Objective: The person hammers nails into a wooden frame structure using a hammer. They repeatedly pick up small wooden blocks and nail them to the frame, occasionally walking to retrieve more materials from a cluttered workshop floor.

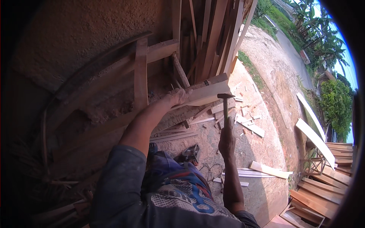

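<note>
1. Right hand (227,142): right of centre in frame, fingers wrapped around the hammer (225,112), gripping low on the handle.
2. Hammer: slim pale handle, roughly upright in frame. Dark, narrow head sits crosswise at the top, by the right end of the timber piece. Contact with the wood: can't tell.
3. Timber piece (205,95): centre of frame, slanting up to the right. Straight-edged, two long faces visible: lower one pale and smooth, brightest toward the right end; upper one brown and shaded. Small dark spot or fitting on the upper face, too small to identify.
4. Left hand (178,96): centre of frame, at the timber piece's left end, fingers curled. Can't tell whether it's clamped on the wood or on something small.
5. Below the timber piece: rough, weathered beam (176,117), greyer and coarser.
6. Wood offcuts (251,125) litter the ground right of centre.
7. Tall planks (215,38) lean at top centre.
8. Dark power tool (191,154) on the ground, lower centre.
</note>
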Available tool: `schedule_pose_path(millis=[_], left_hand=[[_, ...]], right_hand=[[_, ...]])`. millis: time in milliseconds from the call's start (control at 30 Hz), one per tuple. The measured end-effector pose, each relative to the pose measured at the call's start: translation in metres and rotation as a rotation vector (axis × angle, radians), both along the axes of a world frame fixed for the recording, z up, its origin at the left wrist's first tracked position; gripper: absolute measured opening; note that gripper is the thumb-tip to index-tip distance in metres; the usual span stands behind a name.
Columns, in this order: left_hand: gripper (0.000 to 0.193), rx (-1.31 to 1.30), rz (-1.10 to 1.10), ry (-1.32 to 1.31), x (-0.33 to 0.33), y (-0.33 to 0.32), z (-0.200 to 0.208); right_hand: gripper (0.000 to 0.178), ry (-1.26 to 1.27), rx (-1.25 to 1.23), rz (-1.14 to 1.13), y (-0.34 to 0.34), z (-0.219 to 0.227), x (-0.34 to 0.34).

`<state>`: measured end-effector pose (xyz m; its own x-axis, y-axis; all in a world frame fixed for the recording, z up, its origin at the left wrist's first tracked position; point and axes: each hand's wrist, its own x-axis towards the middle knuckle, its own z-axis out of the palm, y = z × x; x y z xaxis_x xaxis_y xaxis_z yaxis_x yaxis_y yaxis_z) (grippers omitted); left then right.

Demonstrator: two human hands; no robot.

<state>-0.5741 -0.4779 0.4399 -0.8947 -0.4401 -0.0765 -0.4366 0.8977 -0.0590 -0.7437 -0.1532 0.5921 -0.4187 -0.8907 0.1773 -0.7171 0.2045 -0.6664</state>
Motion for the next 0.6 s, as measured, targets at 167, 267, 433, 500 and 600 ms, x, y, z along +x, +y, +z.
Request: schedule_pose_path(millis=[167,267,433,500,600], left_hand=[[0.045,0.109,0.080,-0.018,-0.016,0.019,0.029],[0.046,0.152,0.134,-0.029,-0.011,0.025,0.039],[0.046,0.184,0.184,-0.033,-0.001,0.032,0.045],[0.046,0.187,0.200,-0.037,0.003,0.034,0.046],[0.046,0.200,0.215,-0.034,0.005,0.036,0.045]], right_hand=[[0.065,0.243,0.077,0.138,-0.010,-0.013,-0.004],[0.067,0.226,0.179,0.181,-0.019,-0.027,-0.004],[0.064,0.231,0.105,0.169,-0.034,0.012,0.011],[0.064,0.250,0.035,0.184,-0.036,0.030,0.015],[0.065,0.303,0.084,0.194,-0.038,0.029,0.015]])
